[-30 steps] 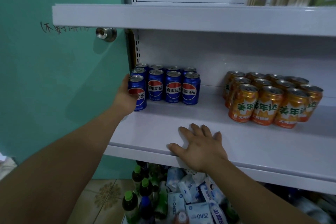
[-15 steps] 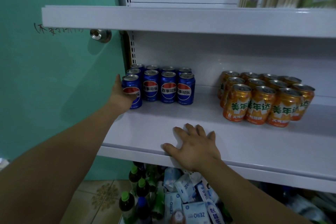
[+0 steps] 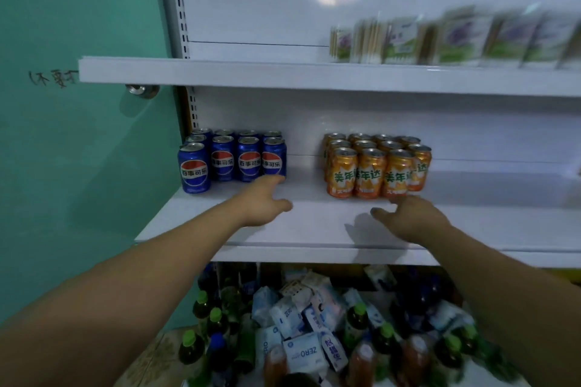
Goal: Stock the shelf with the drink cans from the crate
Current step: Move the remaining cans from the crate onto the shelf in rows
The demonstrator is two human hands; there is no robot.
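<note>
We judge the stocking well along. On the white metal shelf [image 3: 317, 229] stand two upright blocks, well apart: the blue cola cans [image 3: 234, 160] at the left end and the orange soda cans [image 3: 371, 173] towards the middle. Bare shelf remains to the right of the orange block. No crate shows in our view, so we cannot tell how many cans are left.

Our left hand [image 3: 264, 201] holds nothing; its fingers [image 3: 273, 181] lie straight, reaching the foot of the rightmost front blue can. Our right hand [image 3: 412, 217] is likewise empty, its fingers [image 3: 397, 199] loosely extended at the base of the front orange cans. Blur hides whether they touch.
</note>
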